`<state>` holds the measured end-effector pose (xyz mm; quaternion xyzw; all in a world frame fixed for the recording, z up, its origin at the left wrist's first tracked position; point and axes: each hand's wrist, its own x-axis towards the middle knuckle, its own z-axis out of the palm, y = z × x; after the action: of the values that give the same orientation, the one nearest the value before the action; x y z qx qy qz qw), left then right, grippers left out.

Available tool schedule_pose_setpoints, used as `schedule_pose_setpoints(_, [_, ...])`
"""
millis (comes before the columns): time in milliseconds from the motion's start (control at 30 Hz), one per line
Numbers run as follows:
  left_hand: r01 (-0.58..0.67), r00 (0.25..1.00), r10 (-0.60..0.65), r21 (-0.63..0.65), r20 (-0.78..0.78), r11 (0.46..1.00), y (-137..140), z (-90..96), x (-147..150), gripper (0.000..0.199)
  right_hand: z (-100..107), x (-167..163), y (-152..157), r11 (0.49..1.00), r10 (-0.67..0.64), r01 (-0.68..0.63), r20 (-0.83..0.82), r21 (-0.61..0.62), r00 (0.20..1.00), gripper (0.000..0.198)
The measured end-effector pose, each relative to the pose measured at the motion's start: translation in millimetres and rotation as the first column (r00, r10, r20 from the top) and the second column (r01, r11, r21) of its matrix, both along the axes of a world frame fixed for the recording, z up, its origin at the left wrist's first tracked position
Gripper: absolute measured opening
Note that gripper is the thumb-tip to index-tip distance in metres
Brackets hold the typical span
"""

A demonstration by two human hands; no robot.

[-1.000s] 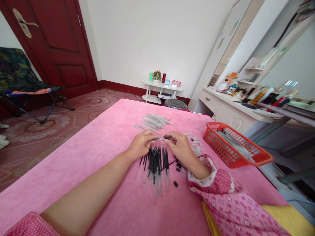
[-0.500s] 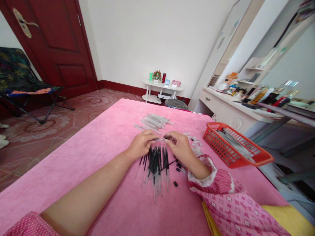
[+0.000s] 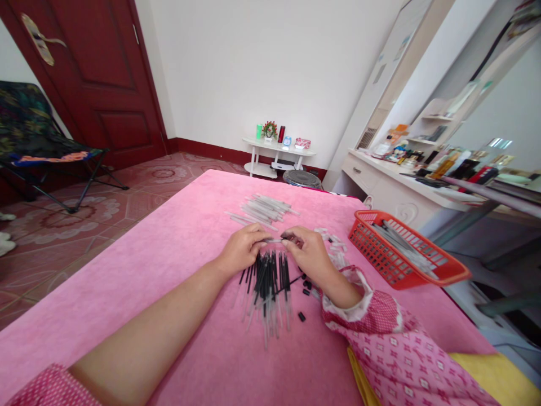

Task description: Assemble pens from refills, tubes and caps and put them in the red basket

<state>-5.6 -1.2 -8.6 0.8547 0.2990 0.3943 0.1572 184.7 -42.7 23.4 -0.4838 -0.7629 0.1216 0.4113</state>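
Note:
My left hand point(image 3: 242, 248) is closed around one end of a translucent pen barrel point(image 3: 274, 241), held level just above the pink table. My right hand point(image 3: 311, 256) pinches the barrel's other end, where something small and dark shows at the fingertips; its exact shape is hidden. Below the hands lies a loose bundle of pen refills point(image 3: 267, 279), black at the upper part and clear toward me. Beyond the hands is a pile of translucent pen barrels point(image 3: 268, 208). Small black plugs point(image 3: 301, 317) are scattered by my right wrist, and clear caps point(image 3: 337, 248) lie behind it.
An orange-red plastic basket point(image 3: 372, 256) with several grey and clear pens stands at the right of the pink tablecloth point(image 3: 177, 237). Yellow cloth point(image 3: 499, 375) lies at the near right. A dressing table point(image 3: 380, 175) crowded with bottles stands beyond the basket.

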Motion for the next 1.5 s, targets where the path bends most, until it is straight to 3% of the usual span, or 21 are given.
schedule_pose_setpoints(867, [0.008, 1.0, -0.008, -0.01, -0.016, 1.0, -0.8, 0.9, 0.3, 0.033, -1.5, 0.7, 0.3, 1.0, -0.005, 0.005, 0.024, 0.0, 1.0, 0.014])
schedule_pose_setpoints(1333, [0.004, 1.0, -0.004, -0.022, 0.007, 1.0, -0.1, 1.7, -0.4, 0.029, 1.8, 3.7, 0.7, 0.988, -0.125, 0.13, -0.052, 0.086, 0.991, 0.015])
schedule_pose_setpoints(1500, [0.003, 1.0, -0.003, -0.021, 0.01, 1.0, -0.5, 3.2, -0.4, 0.029, -2.8, 5.0, 2.9, 0.991, -0.116, 0.121, -0.087, 0.055, 0.989, 0.017])
